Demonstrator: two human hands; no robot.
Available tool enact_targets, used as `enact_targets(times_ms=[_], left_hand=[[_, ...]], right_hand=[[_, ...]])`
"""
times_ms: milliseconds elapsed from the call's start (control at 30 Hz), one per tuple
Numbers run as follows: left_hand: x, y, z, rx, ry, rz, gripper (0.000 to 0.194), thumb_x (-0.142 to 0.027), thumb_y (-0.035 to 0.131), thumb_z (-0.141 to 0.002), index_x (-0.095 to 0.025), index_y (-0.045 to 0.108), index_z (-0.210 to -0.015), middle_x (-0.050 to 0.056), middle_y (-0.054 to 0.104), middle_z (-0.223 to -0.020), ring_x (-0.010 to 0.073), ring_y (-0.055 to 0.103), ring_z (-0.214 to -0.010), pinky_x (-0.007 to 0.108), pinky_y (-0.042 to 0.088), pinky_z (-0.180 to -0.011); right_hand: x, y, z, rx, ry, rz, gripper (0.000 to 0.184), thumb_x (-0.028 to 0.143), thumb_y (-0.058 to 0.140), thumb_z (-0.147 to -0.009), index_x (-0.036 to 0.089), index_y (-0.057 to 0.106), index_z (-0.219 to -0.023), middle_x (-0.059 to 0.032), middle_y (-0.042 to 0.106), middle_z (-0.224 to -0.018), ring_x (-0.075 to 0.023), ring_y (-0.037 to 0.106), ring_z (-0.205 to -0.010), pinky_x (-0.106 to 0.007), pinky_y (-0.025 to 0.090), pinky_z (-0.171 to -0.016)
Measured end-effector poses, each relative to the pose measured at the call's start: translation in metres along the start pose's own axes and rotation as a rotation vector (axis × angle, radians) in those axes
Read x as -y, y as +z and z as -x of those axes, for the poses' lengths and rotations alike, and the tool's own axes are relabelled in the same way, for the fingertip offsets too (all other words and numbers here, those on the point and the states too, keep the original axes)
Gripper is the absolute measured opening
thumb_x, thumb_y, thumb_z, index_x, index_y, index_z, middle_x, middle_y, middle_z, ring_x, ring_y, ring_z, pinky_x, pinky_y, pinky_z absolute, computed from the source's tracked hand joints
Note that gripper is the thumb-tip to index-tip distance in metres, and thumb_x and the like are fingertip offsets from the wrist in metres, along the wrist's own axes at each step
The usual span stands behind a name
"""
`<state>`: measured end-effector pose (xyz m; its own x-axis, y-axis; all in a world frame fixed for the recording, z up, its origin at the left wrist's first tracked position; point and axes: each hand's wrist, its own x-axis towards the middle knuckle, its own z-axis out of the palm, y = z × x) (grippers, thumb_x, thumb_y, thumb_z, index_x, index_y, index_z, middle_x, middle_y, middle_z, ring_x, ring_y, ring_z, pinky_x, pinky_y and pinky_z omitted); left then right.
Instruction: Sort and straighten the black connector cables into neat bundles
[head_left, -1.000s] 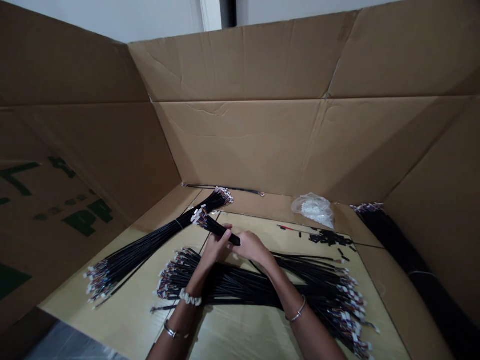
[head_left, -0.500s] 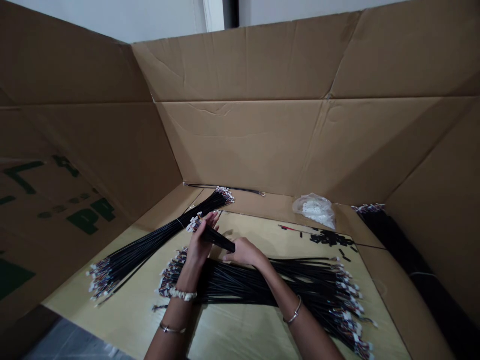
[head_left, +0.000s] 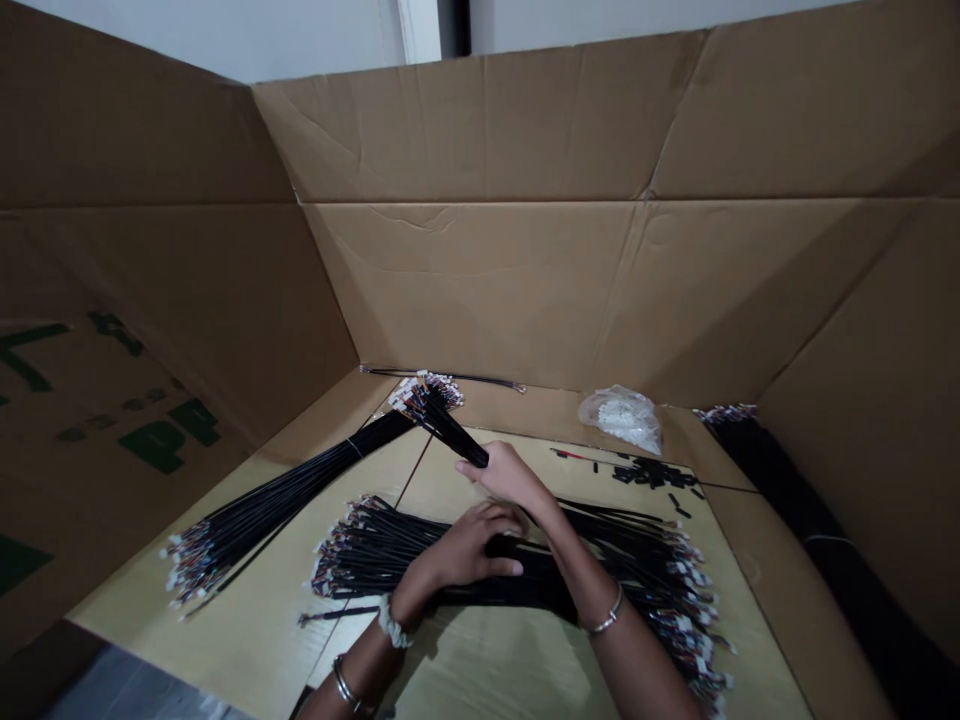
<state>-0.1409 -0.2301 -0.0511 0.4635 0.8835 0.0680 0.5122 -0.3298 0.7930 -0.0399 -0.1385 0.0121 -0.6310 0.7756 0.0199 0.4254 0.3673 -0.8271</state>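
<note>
My right hand (head_left: 512,478) is closed around a bunch of black cables (head_left: 452,432), whose white connector ends point up and to the left. These ends lie in front of the far end of a tied cable bundle (head_left: 300,508) on the left. My left hand (head_left: 472,545) is below, over the middle of a wide pile of black cables (head_left: 405,550). Its fingers and thumb curve around black cables there. The pile's connector ends fan out at both sides, and my right forearm crosses its right half.
Tall cardboard walls (head_left: 480,280) surround the table (head_left: 525,660). At the back are a clear bag of small white parts (head_left: 622,418) and scattered short black pieces (head_left: 652,473). A thin cable (head_left: 480,379) runs along the back wall. Another tied cable bundle (head_left: 810,520) leans along the right side.
My left hand has let go of the connector end of the bunch and moved down and right onto the cables. My right hand has shifted slightly up and right with the bunch.
</note>
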Motion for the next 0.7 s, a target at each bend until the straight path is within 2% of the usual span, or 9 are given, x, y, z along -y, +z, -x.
enact_targets(times_ms=[67,167,233,333,433,567,700], left_hand=[[-0.003,0.003,0.003,0.014,0.045,-0.161,0.037,-0.043,0.062,-0.087,-0.025,0.066,-0.119,0.010,0.060,-0.127,0.0272,0.049,-0.120,0.042,0.035,-0.105],[-0.004,0.005,0.007,0.025,0.076,-0.277,0.034,-0.037,0.046,-0.096,-0.027,0.064,-0.123,0.009,0.061,-0.125,0.0244,0.051,-0.115,0.040,0.038,-0.101],[-0.003,0.006,0.008,0.013,0.092,-0.294,0.034,-0.035,0.043,-0.097,-0.027,0.064,-0.123,0.009,0.062,-0.124,0.0238,0.052,-0.113,0.039,0.039,-0.100],[-0.001,0.007,0.007,-0.030,0.115,-0.253,0.032,-0.035,0.045,-0.097,-0.026,0.066,-0.119,0.010,0.062,-0.121,0.0233,0.053,-0.114,0.038,0.039,-0.100],[0.002,-0.003,0.009,-0.079,0.109,-0.217,0.027,-0.035,0.049,-0.095,-0.024,0.069,-0.108,0.010,0.064,-0.114,0.0229,0.056,-0.110,0.035,0.041,-0.097],[0.010,-0.032,0.027,-0.079,-0.011,-0.301,0.020,-0.027,0.052,-0.091,-0.023,0.071,-0.096,0.008,0.068,-0.098,0.0222,0.061,-0.094,0.033,0.044,-0.087],[0.019,-0.055,0.050,-0.096,-0.144,-0.372,0.021,-0.021,0.052,-0.088,-0.023,0.072,-0.095,0.007,0.070,-0.096,0.0229,0.062,-0.091,0.033,0.044,-0.084]], right_hand=[[0.010,-0.016,-0.005,0.007,-0.013,0.000,0.026,0.033,0.062,-0.076,0.014,0.056,-0.060,0.0043,0.048,-0.052,-0.0094,0.041,-0.052,-0.021,0.030,-0.051],[0.027,-0.056,-0.017,-0.060,-0.004,0.011,0.029,0.034,0.062,-0.076,0.015,0.054,-0.056,0.0041,0.045,-0.050,-0.0097,0.042,-0.050,-0.022,0.032,-0.051],[0.035,-0.082,-0.023,-0.135,0.014,0.027,0.028,0.035,0.061,-0.077,0.015,0.055,-0.057,0.0044,0.044,-0.047,-0.0095,0.041,-0.046,-0.022,0.031,-0.049],[0.040,-0.102,-0.025,-0.113,0.042,0.048,0.028,0.032,0.061,-0.077,0.015,0.055,-0.056,0.0050,0.041,-0.042,-0.0086,0.038,-0.041,-0.022,0.030,-0.045],[0.034,-0.087,-0.020,-0.040,0.014,0.092,0.024,0.027,0.064,-0.074,0.015,0.056,-0.055,0.0046,0.045,-0.044,-0.0081,0.040,-0.044,-0.021,0.031,-0.046],[0.018,-0.038,-0.015,0.127,0.060,0.171,0.020,0.027,0.064,-0.075,0.014,0.063,-0.060,0.0035,0.050,-0.048,-0.0101,0.044,-0.047,-0.022,0.032,-0.047],[0.002,0.010,-0.016,0.247,0.062,0.255,0.012,0.025,0.072,-0.067,0.014,0.070,-0.065,-0.0011,0.061,-0.057,-0.0155,0.054,-0.055,-0.025,0.039,-0.052]])
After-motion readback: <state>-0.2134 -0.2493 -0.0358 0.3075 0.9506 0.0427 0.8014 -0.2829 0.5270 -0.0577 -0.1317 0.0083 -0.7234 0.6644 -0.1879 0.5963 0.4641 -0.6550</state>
